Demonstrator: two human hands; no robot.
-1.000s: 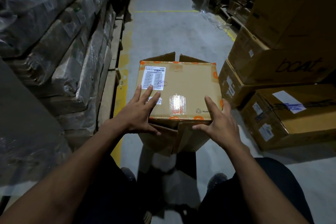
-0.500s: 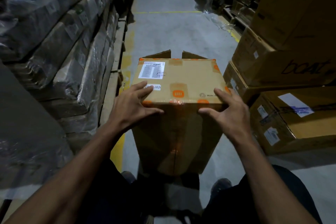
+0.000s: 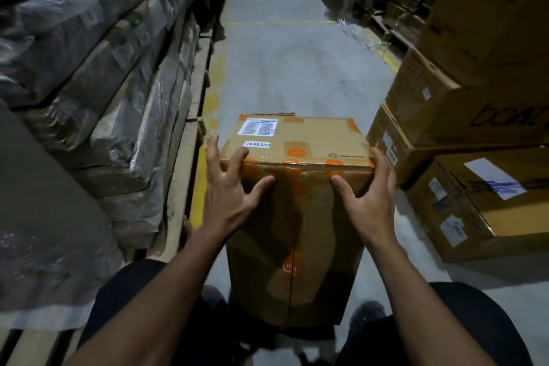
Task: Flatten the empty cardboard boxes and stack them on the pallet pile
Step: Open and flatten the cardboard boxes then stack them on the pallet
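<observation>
We saw the brown cardboard box with orange tape (image 3: 300, 217) standing upright on the grey concrete aisle floor (image 3: 285, 68), between the person's legs. The left hand (image 3: 228, 196) gripped its upper left corner, fingers spread and curled over the edge; the right hand (image 3: 368, 199) clasped the upper right corner likewise. Plastic-wrapped flat cardboard stacks (image 3: 98, 77) lined the left, stacked brown cartons (image 3: 463, 116) the right.

Plastic-wrapped stacks (image 3: 98, 92) beside grey floor (image 3: 285, 68)
</observation>
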